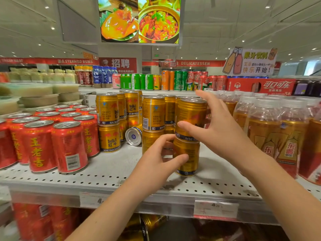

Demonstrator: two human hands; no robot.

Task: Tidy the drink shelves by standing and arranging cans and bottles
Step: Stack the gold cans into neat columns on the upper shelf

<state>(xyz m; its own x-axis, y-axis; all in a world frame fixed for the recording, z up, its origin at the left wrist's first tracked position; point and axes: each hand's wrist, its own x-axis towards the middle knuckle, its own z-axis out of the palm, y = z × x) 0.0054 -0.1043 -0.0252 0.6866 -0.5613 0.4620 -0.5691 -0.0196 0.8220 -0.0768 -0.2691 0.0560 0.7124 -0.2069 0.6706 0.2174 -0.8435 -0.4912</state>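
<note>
Gold upper can [191,115] atop lower can [190,153]; left hand [156,159] grips lower.

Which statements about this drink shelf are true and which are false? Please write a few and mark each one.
1. The left hand curls round the lower gold can of a two-can stack. True.
2. Every gold can stands upright. False: one tipped can lies on its side.
3. The red cans stand to the left of the gold ones. True.
4. The bottles on the right have red caps. False: their caps are white.
</note>
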